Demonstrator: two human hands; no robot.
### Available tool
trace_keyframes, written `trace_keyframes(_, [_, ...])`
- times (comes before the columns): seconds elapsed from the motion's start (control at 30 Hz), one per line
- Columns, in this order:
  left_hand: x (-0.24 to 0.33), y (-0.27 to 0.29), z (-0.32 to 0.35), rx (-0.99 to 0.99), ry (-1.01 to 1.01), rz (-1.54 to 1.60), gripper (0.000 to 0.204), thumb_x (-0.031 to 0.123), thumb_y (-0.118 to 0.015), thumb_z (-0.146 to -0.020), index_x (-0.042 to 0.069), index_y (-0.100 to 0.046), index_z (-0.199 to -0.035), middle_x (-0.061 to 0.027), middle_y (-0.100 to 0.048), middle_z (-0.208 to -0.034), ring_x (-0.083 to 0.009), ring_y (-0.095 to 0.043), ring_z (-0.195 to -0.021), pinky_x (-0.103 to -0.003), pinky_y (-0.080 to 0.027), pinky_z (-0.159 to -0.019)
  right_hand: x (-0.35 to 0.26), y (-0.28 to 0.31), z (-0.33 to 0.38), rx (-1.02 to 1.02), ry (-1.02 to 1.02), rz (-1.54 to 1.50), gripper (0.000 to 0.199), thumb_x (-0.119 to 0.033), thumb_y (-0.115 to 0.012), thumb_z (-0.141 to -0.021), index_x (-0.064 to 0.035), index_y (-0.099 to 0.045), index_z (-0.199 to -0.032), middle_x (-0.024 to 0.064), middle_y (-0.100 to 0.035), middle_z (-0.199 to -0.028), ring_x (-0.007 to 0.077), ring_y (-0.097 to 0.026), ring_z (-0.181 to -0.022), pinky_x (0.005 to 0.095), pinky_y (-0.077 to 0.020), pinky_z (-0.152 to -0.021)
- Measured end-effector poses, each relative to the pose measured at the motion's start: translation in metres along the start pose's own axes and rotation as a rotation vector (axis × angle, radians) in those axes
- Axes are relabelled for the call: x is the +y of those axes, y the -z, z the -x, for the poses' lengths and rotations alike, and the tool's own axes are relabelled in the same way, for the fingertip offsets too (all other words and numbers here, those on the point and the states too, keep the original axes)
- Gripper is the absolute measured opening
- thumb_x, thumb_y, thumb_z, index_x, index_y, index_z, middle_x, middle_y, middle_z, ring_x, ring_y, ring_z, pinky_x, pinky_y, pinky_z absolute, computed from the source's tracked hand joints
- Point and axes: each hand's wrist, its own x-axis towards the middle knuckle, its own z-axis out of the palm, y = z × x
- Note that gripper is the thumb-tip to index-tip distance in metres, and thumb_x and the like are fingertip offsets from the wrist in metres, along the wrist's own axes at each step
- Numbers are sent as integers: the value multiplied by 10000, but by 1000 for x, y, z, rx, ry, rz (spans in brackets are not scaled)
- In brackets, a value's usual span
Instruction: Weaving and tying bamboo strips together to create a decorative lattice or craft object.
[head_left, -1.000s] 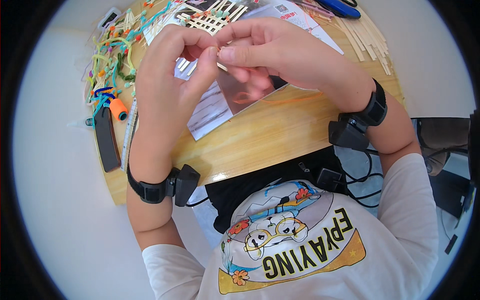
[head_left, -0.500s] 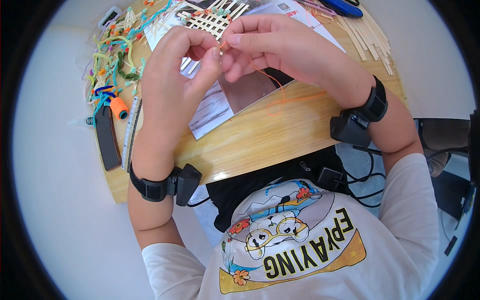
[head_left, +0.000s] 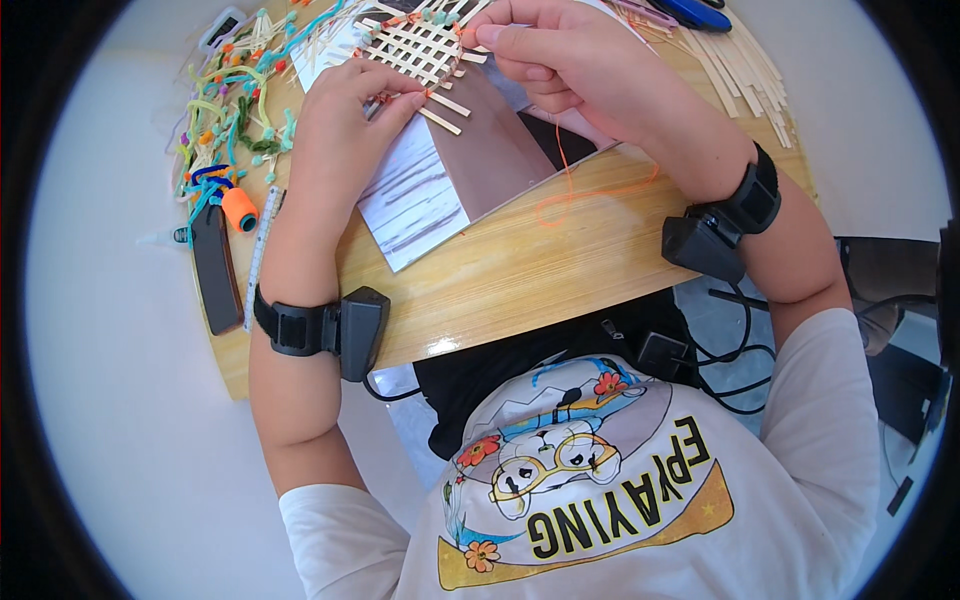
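Observation:
A lattice of woven pale wooden strips (head_left: 415,52) lies on a printed sheet at the far middle of the table. Orange thread and small pale green beads show along its edges. My left hand (head_left: 340,115) pinches the lattice's near edge between thumb and forefinger, where a bit of orange thread shows. Beyond the lattice's right side, my right hand (head_left: 575,55) is closed with its thumb and forefinger pressed together on orange thread (head_left: 562,150). From under that hand the thread runs down and loops loosely on the bare wood.
The glossy printed sheet (head_left: 415,205) lies slantwise under the work. Pipe cleaners and beads (head_left: 240,120) heap at the left, near an orange spool (head_left: 240,210), a dark flat bar (head_left: 217,275) and a ruler (head_left: 263,245). Loose wooden strips (head_left: 740,75) and a blue-black tool (head_left: 693,12) lie far right.
My hands were together over the sheet, fingers meeting at the orange thread. Now they are apart: the left is at the lattice's near edge, the right has moved farther up and away.

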Motion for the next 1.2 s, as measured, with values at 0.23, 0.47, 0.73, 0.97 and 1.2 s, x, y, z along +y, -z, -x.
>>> trace_keyframes(0.23, [26, 7, 1, 83, 144, 254, 151, 158, -702, -844, 26, -698, -916, -75, -658, -860, -200, -607, -814, -300, -471, -775, -3, -1, 7, -24, 116, -39, 128, -146, -546, -987, -25, -555, -1026, -35, -470, -698, 28, -374, -530, 172, -284, -431])
trace_keyframes(0.47, [55, 20, 11, 153, 338, 718, 180, 169, -660, -902, -8, -669, -933, -29, -659, -916, -112, -582, -889, -256, -451, -837, 4, -4, 15, 18, 369, 183, 181, -192, -573, -969, -35, -591, -1058, -24, -532, -683, 6, -363, -528, 173, -249, -440])
trace_keyframes(0.73, [63, 18, 13, 179, 111, 792, 297, 206, -671, -897, -12, -618, -1092, -52, -648, -1031, -133, -582, -953, -286, -454, -887, 9, -25, 25, -19, 369, 177, 133, -175, -554, -985, -61, -570, -1051, 0, -586, -748, 24, -363, -491, 199, -318, -452])
trace_keyframes(0.97, [63, 23, 17, 185, -183, 534, 352, 115, -693, -881, -10, -583, -1191, -91, -627, -1174, -145, -570, -1081, -289, -432, -953, 9, -25, 30, -48, 410, 163, 131, -160, -556, -983, -44, -567, -1044, 8, -604, -779, 30, -396, -505, 205, -345, -466])
trace_keyframes(1.2, [67, 19, 18, 374, -23, 453, 202, 2, -702, -807, -1, -660, -1005, -64, -687, -944, -140, -635, -876, -262, -498, -794, 11, -26, 30, -93, 470, 264, 126, -143, -563, -976, -41, -573, -1050, 15, -630, -860, 26, -443, -567, 184, -360, -517])
